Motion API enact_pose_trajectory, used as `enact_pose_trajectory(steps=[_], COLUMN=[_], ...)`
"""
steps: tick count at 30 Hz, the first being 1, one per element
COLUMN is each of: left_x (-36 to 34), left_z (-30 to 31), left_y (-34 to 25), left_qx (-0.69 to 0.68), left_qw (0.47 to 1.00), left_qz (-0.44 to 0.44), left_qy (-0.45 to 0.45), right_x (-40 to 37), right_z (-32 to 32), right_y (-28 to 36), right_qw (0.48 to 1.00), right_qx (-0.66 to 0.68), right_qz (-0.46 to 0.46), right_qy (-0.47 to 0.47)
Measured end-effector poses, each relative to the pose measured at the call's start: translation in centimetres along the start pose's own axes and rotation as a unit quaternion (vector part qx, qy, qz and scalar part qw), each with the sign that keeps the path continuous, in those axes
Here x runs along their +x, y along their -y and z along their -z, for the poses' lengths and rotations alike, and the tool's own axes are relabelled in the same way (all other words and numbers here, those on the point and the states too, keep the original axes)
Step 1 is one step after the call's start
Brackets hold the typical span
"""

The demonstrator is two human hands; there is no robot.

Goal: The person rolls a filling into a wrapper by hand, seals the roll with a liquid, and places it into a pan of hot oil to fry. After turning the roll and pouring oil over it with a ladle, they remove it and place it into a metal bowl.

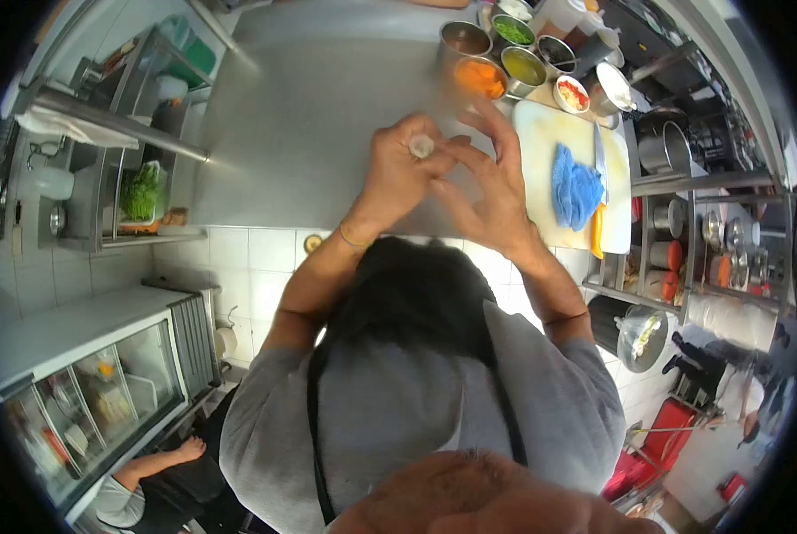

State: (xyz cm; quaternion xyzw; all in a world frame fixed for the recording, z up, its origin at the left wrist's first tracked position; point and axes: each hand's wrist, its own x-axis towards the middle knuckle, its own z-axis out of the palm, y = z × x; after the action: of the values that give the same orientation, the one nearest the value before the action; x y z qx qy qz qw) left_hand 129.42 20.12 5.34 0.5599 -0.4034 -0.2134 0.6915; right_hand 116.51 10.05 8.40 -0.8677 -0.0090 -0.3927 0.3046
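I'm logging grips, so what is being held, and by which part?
The left hand holds a small pale item in its curled fingers, round end exposed; the gripped part is hidden. Whether the right hand also grips it cannot be told.

Left hand point(398, 171) curls closed; right hand point(492, 182) is spread beside it, fingers point(505, 141) bent.

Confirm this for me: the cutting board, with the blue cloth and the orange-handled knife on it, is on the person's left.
Not quite: the side is wrong. The head view shows the cutting board on the person's right, beside the right hand. The rest holds: the blue cloth and the orange-handled knife lie on it.
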Motion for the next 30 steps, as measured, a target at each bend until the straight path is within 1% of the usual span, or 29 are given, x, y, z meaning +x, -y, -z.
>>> enact_pose_trajectory(steps=[2, 4, 5, 6, 7, 8, 9, 10, 12, 13, 15, 16, 18, 21, 24, 25, 27, 28, 29, 30], left_x=[0.8, 1.8, 2.6, 3.9, 5.0, 6.1, 7.4, 8.1, 8.4, 8.4, 7.9, 7.6, 6.9, 5.8, 4.9, 4.3, 2.9, 1.9, 0.8, -0.1], left_z=[0.9, 1.8, 2.4, 3.4, 4.4, 5.2, 6.0, 6.5, 7.0, 7.4, 9.5, 10.4, 11.1, 12.0, 13.9, 14.6, 15.2, 15.1, 14.9, 14.5], left_y=[-2.1, -3.8, -3.5, -3.0, -2.5, -2.3, -2.3, -2.8, -4.1, -4.5, -3.8, -3.6, -4.0, -6.0, -9.1, -9.9, -11.0, -11.8, -12.6, -13.6], left_qx=[-0.042, -0.069, -0.169, -0.268, -0.364, -0.341, -0.317, -0.294, -0.29, -0.286, -0.309, -0.32, -0.292, -0.258, -0.242, -0.238, -0.14, -0.062, 0.017, 0.125], left_qw=[0.996, 0.984, 0.971, 0.949, 0.918, 0.922, 0.924, 0.925, 0.909, 0.899, 0.905, 0.907, 0.917, 0.932, 0.946, 0.95, 0.978, 0.987, 0.989, 0.977], left_qz=[0.078, 0.162, 0.166, 0.164, 0.157, 0.181, 0.204, 0.228, 0.262, 0.28, 0.263, 0.254, 0.246, 0.224, 0.174, 0.153, 0.096, 0.088, 0.082, 0.099], left_qy=[0.011, 0.015, 0.007, -0.006, -0.018, -0.039, -0.059, -0.078, -0.145, -0.177, -0.127, -0.102, -0.11, -0.124, -0.129, -0.13, -0.121, -0.122, -0.126, -0.139], right_x=[0.1, -0.3, -0.9, -1.3, -1.7, -1.9, -1.8, -1.9, -2.2, -2.1, -2.1, -2.0, -1.7, -1.7, -2.3, -2.3, -1.9, -1.6, -1.7, -1.3], right_z=[-0.9, -2.6, -4.0, -4.8, -5.5, -5.9, -6.2, -6.7, -7.5, -8.0, -8.9, -9.2, -9.6, -10.7, -11.7, -12.1, -13.2, -13.8, -14.9, -16.3], right_y=[-0.3, -1.0, -1.8, -2.2, -2.7, -3.0, -3.2, -3.1, -2.4, -2.2, -1.6, -1.2, -0.4, 0.2, -0.1, -0.1, 0.0, -0.2, -0.9, -1.5], right_qw=[0.999, 0.984, 0.952, 0.906, 0.845, 0.769, 0.678, 0.639, 0.556, 0.541, 0.51, 0.507, 0.502, 0.54, 0.542, 0.594, 0.687, 0.751, 0.832, 0.895], right_qx=[0.032, 0.147, 0.243, 0.346, 0.433, 0.521, 0.595, 0.627, 0.683, 0.685, 0.69, 0.685, 0.674, 0.653, 0.641, 0.599, 0.512, 0.442, 0.382, 0.328], right_qz=[-0.015, -0.104, -0.182, -0.243, -0.31, -0.358, -0.399, -0.411, -0.438, -0.448, -0.469, -0.473, -0.48, -0.446, -0.436, -0.412, -0.347, -0.305, -0.241, -0.165], right_qy=[-0.004, -0.018, -0.022, 0.016, 0.042, 0.103, 0.161, 0.169, 0.18, 0.191, 0.21, 0.224, 0.253, 0.288, 0.324, 0.345, 0.382, 0.384, 0.322, 0.255])
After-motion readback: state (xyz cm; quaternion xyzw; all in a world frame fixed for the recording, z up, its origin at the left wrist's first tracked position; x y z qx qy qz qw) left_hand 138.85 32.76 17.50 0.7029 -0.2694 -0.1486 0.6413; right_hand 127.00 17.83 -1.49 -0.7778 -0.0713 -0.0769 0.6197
